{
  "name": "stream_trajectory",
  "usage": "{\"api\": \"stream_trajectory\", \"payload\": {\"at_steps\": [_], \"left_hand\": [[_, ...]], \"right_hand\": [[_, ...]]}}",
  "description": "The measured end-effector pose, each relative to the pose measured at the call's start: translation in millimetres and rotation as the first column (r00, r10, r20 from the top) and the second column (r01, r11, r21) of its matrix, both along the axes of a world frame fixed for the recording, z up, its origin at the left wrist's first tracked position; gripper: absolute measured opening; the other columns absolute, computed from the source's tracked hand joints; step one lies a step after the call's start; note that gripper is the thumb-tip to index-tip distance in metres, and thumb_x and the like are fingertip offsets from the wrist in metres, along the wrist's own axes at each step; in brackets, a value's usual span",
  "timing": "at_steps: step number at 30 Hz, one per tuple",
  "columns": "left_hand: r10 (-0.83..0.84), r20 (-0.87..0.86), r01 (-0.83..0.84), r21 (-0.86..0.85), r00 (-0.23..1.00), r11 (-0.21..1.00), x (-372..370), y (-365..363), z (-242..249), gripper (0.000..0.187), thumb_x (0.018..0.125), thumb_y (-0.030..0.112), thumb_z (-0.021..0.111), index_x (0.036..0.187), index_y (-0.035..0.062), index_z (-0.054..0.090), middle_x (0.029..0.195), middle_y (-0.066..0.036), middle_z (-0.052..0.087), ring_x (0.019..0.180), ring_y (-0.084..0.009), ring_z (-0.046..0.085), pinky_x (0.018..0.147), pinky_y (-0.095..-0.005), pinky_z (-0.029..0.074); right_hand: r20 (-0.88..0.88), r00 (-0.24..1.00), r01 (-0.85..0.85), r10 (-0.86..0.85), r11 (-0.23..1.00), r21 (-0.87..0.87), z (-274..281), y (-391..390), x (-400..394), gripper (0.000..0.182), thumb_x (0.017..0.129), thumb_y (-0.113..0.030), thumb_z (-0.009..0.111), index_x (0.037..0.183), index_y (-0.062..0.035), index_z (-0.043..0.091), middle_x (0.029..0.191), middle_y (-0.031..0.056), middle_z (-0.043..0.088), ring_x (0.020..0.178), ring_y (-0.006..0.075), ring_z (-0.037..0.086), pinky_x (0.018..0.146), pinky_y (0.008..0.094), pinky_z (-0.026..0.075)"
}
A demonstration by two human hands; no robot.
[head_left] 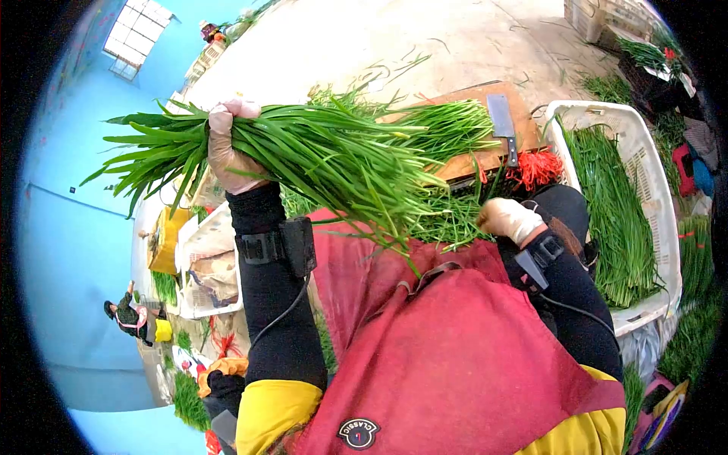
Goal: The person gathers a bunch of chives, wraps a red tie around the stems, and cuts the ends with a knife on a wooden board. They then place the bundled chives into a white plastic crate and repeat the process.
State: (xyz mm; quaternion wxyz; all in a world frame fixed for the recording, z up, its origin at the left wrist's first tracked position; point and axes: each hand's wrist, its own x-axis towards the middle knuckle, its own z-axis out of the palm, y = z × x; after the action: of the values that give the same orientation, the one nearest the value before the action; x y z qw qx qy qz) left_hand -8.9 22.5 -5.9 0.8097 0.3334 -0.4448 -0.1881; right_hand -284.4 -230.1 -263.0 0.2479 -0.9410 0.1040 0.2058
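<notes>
My left hand (232,148), in a pale thin glove, is wrapped round a large bunch of garlic chives (326,155) and holds it up. The leaf tips fan out to the left, and the pale stalk ends hang down to the right, over my red apron (447,341). Lower right, my gloved right hand (512,220) is curled closed beside loose chive scraps (447,220). Whatever its fingers hold, if anything, is hidden. Beyond the hands, more cut chives (447,125) lie on a wooden board (455,167) with a cleaver (502,125).
Red ties (538,168) lie in a heap by the cleaver handle. A white crate (557,144) of chives stands at my right. On the left are another white crate (231,243) and a yellow box (165,241). A person (136,318) is farther off. Scraps litter the floor.
</notes>
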Motion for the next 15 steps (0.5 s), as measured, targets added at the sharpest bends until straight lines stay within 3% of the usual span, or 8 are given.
{"api": "stream_trajectory", "payload": {"at_steps": [3, 5, 7, 8, 10, 12, 13, 15], "left_hand": [[0.014, 0.009, -0.015, 0.018, 1.0, 1.0, 0.1, 2.4, -5.9, 0.019, 0.089, 0.025, 0.063, 0.096, 0.0066, 0.063, 0.09, -0.007, 0.061, 0.081, -0.019, 0.058, 0.071, -0.0391, 0.056], [0.067, 0.044, -0.069, 0.054, 0.997, 0.996, 2.3, -3.2, -9.4, 0.019, 0.089, 0.023, 0.063, 0.096, 0.0063, 0.062, 0.089, -0.007, 0.06, 0.081, -0.0195, 0.059, 0.071, -0.0388, 0.056], [0.025, 0.033, -0.026, 0.05, 0.999, 0.998, -10.1, -14.4, -11.7, 0.019, 0.089, 0.023, 0.064, 0.096, 0.0059, 0.062, 0.089, -0.008, 0.06, 0.08, -0.0197, 0.059, 0.07, -0.0385, 0.056], [-0.002, 0.02, 0.001, 0.05, 1.0, 0.999, -14.2, -17.7, -12.0, 0.019, 0.088, 0.023, 0.064, 0.095, 0.0056, 0.062, 0.089, -0.008, 0.06, 0.08, -0.0199, 0.059, 0.07, -0.0382, 0.056], [-0.034, 0.033, 0.032, 0.042, 0.999, 0.999, -15.8, -21.8, -12.3, 0.019, 0.089, 0.024, 0.063, 0.095, 0.0051, 0.062, 0.089, -0.009, 0.059, 0.081, -0.0202, 0.059, 0.07, -0.0377, 0.056], [-0.067, 0.027, 0.065, 0.048, 0.997, 0.997, -27.6, -25.1, -11.8, 0.02, 0.089, 0.024, 0.062, 0.096, 0.0049, 0.062, 0.09, -0.009, 0.059, 0.081, -0.0204, 0.058, 0.071, -0.0371, 0.056], [-0.113, -0.043, 0.113, 0.004, 0.993, 0.994, -29.8, -26.4, -10.1, 0.014, 0.087, 0.015, 0.064, 0.093, 0.0023, 0.063, 0.086, -0.012, 0.065, 0.079, -0.0227, 0.063, 0.066, -0.0376, 0.057], [-0.095, -0.04, 0.095, 0.006, 0.995, 0.995, -26.5, -24.5, -12.9, 0.013, 0.087, 0.015, 0.064, 0.093, 0.0028, 0.063, 0.086, -0.012, 0.065, 0.08, -0.0223, 0.062, 0.068, -0.0375, 0.057]], "right_hand": [[0.365, 0.881, 0.204, -0.302, 0.937, 0.282, 16.3, -9.8, -2.2, 0.031, 0.079, -0.026, 0.063, 0.106, -0.0134, 0.068, 0.088, 0.0155, 0.068, 0.084, 0.0315, 0.066, 0.075, 0.0381, 0.053], [0.65, 0.643, 0.093, -0.405, 0.884, 0.458, 48.7, -3.9, 20.5, 0.029, 0.087, -0.021, 0.059, 0.111, -0.0053, 0.066, 0.098, 0.0185, 0.066, 0.092, 0.0289, 0.064, 0.081, 0.0344, 0.05], [0.632, 0.628, 0.053, -0.455, 0.835, 0.548, 107.5, 17.7, 31.3, 0.034, 0.084, -0.01, 0.062, 0.117, -0.0061, 0.063, 0.105, 0.0182, 0.065, 0.094, 0.0275, 0.063, 0.086, 0.0336, 0.048], [0.713, 0.583, -0.061, -0.39, 0.854, 0.517, 116.3, 24.6, 40.3, 0.039, 0.08, -0.008, 0.064, 0.12, -0.0092, 0.062, 0.106, 0.0161, 0.064, 0.095, 0.0273, 0.063, 0.086, 0.0337, 0.049], [0.864, 0.385, -0.149, -0.324, 0.902, 0.404, 117.0, 41.4, 58.3, 0.04, 0.079, -0.006, 0.064, 0.118, -0.0118, 0.064, 0.102, 0.0139, 0.065, 0.097, 0.0268, 0.062, 0.086, 0.0342, 0.048], [0.837, 0.42, -0.158, -0.351, 0.88, 0.449, 117.6, 46.4, 68.5, 0.038, 0.079, -0.006, 0.064, 0.116, -0.012, 0.065, 0.1, 0.0129, 0.065, 0.096, 0.0269, 0.062, 0.086, 0.0346, 0.048], [0.806, 0.457, -0.16, -0.376, 0.857, 0.491, 117.3, 47.1, 71.5, 0.036, 0.079, -0.006, 0.064, 0.114, -0.0123, 0.067, 0.097, 0.0119, 0.065, 0.095, 0.027, 0.061, 0.085, 0.035, 0.048], [0.821, 0.445, -0.127, -0.356, 0.883, 0.452, 118.6, 46.8, 70.0, 0.033, 0.079, -0.006, 0.064, 0.112, -0.0119, 0.067, 0.095, 0.0116, 0.065, 0.093, 0.0273, 0.061, 0.084, 0.0351, 0.048]]}}
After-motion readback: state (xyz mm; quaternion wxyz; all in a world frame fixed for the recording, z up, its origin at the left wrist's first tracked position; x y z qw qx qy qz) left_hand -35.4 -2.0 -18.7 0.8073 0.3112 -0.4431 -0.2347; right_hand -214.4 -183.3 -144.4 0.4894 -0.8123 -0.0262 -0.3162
